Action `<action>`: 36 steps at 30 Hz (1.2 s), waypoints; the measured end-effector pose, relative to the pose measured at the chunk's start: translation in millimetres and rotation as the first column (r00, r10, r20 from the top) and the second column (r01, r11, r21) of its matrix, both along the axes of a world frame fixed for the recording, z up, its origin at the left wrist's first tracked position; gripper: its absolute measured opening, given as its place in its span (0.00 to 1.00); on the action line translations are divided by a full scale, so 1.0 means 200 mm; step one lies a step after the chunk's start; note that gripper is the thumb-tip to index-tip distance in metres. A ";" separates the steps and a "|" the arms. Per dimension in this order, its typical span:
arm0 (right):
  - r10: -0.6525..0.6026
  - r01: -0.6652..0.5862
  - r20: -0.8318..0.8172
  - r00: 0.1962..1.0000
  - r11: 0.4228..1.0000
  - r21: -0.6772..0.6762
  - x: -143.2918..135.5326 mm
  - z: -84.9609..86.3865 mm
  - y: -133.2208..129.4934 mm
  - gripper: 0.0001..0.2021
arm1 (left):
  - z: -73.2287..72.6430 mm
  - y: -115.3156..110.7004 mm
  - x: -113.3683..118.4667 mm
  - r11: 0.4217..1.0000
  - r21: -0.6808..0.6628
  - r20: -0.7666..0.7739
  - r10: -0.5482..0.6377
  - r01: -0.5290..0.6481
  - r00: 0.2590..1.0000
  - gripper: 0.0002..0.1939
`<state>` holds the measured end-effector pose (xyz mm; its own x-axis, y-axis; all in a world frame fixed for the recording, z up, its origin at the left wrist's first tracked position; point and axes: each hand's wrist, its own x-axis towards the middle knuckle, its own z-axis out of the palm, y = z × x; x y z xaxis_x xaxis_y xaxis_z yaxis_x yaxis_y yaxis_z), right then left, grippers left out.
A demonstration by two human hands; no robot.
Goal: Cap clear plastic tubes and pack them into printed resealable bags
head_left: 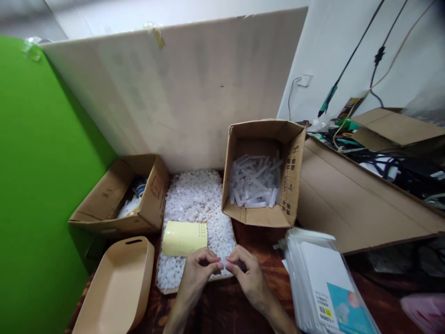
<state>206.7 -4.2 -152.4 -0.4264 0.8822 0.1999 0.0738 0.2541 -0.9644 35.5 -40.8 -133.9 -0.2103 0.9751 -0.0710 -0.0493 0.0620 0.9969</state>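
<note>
My left hand (203,266) and my right hand (245,269) meet fingertip to fingertip over the front edge of a shallow tray. Thumb and forefinger of each are pinched on a small whitish translucent plastic piece (223,262); its exact shape is too small to make out. Beneath and beyond them, the tray is filled with many small white plastic pieces (194,195). A yellow card (184,239) with rows of small marks lies on those pieces, just beyond my left hand.
Behind on the right, a tilted cardboard box (292,185) holds translucent tubes (255,181). Leftward are another cardboard box (100,204) and a beige plastic bin (114,278). Clear plastic packets (313,278) lie near my right forearm. A large carton (365,195) holds cables.
</note>
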 end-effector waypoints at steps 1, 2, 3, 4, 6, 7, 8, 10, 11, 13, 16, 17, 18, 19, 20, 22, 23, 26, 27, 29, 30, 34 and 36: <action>-0.006 0.006 0.002 1.000 1.000 0.004 0.00 -0.01 0.00 0.17 | 0.00 0.00 0.00 1.000 -0.016 0.009 -0.013 0.013 1.000 0.15; -0.014 0.014 -0.003 1.000 1.000 0.008 0.00 -0.01 -0.01 0.17 | 0.01 0.00 0.00 0.999 -0.031 0.018 -0.022 0.023 1.000 0.16; -0.021 0.021 -0.011 1.000 1.000 0.010 0.00 -0.02 -0.01 0.17 | 0.01 0.01 0.00 0.998 -0.047 0.023 -0.034 0.035 0.999 0.17; -0.025 0.025 -0.018 1.000 1.000 0.010 0.00 -0.02 -0.01 0.17 | 0.02 0.01 0.00 0.997 -0.061 0.025 -0.047 0.049 0.999 0.17; -0.022 0.022 -0.024 0.999 1.000 0.006 0.00 -0.02 0.00 0.17 | 0.03 0.02 0.00 0.995 -0.077 0.021 -0.069 0.070 0.997 0.17; -0.015 0.016 -0.022 1.000 1.000 0.004 -0.01 -0.02 0.00 0.17 | 0.03 0.02 0.00 0.994 -0.082 0.017 -0.078 0.079 0.997 0.16; -0.009 0.009 -0.020 1.000 1.000 0.004 0.00 -0.02 0.01 0.16 | 0.03 0.02 -0.01 0.993 -0.084 0.015 -0.086 0.087 0.996 0.16; -0.002 0.002 -0.020 1.000 1.000 0.008 0.00 0.00 0.01 0.15 | 0.03 0.03 -0.01 0.992 -0.083 0.022 -0.092 0.093 0.996 0.15; 0.000 0.000 -0.021 1.000 1.000 0.010 0.00 0.00 0.01 0.15 | 0.03 0.03 -0.01 0.992 -0.082 0.026 -0.091 0.093 0.995 0.15; 0.003 -0.003 -0.021 1.000 1.000 0.012 0.01 0.02 0.01 0.16 | 0.03 0.04 0.00 0.992 -0.079 0.034 -0.093 0.095 0.995 0.15; 0.006 -0.005 -0.016 1.000 1.000 0.019 0.02 0.03 0.01 0.16 | 0.04 0.04 0.01 0.991 -0.075 0.038 -0.104 0.107 0.994 0.16; 0.006 -0.005 -0.014 1.000 1.000 0.026 0.02 0.03 0.01 0.16 | 0.04 0.04 0.02 0.991 -0.073 0.038 -0.107 0.110 0.994 0.16; 0.006 -0.005 -0.013 1.000 0.999 0.032 0.02 0.03 0.01 0.16 | 0.04 0.04 0.03 0.992 -0.069 0.036 -0.108 0.110 0.994 0.16; 0.007 -0.007 -0.011 1.000 0.999 0.034 0.03 0.03 0.01 0.16 | 0.04 0.04 0.03 0.992 -0.064 0.034 -0.108 0.110 0.994 0.16; 0.009 -0.009 -0.009 1.000 0.999 0.033 0.03 0.03 0.01 0.15 | 0.05 0.04 0.03 0.992 -0.058 0.027 -0.110 0.111 0.994 0.16; 0.013 -0.013 -0.007 1.000 1.000 0.029 0.03 0.03 0.01 0.14 | 0.06 0.05 0.00 0.990 -0.033 -0.029 -0.140 0.139 0.990 0.17; 0.009 -0.008 -0.009 1.000 1.000 0.030 0.03 0.03 0.02 0.13 | 0.07 0.06 -0.03 0.983 -0.016 -0.081 -0.181 0.181 0.980 0.15; -0.044 0.047 -0.041 0.998 0.996 0.080 0.03 0.02 0.02 0.10 | 0.10 0.13 -0.15 0.949 -0.006 -0.351 -0.297 0.315 0.888 0.16; -0.064 0.070 -0.058 0.996 0.992 0.101 0.03 0.02 0.02 0.10 | 0.10 0.16 -0.20 0.953 -0.031 -0.481 -0.278 0.300 0.832 0.17; -0.092 0.103 -0.087 0.992 0.986 0.129 0.03 0.02 0.02 0.09 | 0.10 0.25 -0.29 0.988 -0.079 -0.741 -0.148 0.134 0.655 0.11; -0.097 0.110 -0.096 0.991 0.985 0.136 0.03 0.03 0.02 0.09 | 0.09 0.30 -0.32 0.995 -0.085 -0.814 -0.097 0.048 0.572 0.09; -0.101 0.112 -0.072 0.992 0.979 0.173 0.04 0.05 0.00 0.06 | 0.01 0.43 -0.36 0.985 -0.139 -0.912 -0.088 -0.101 0.400 0.06; -0.118 0.119 -0.014 0.993 0.970 0.210 0.05 0.06 0.00 0.04 | -0.02 0.46 -0.34 0.978 -0.170 -0.930 -0.119 -0.118 0.349 0.07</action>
<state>216.9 -4.6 -139.8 -0.3210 0.8646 0.3866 0.1144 0.4407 -0.8904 -32.7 51.0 -137.9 -0.2540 0.9672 0.0069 0.9025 0.2345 0.3613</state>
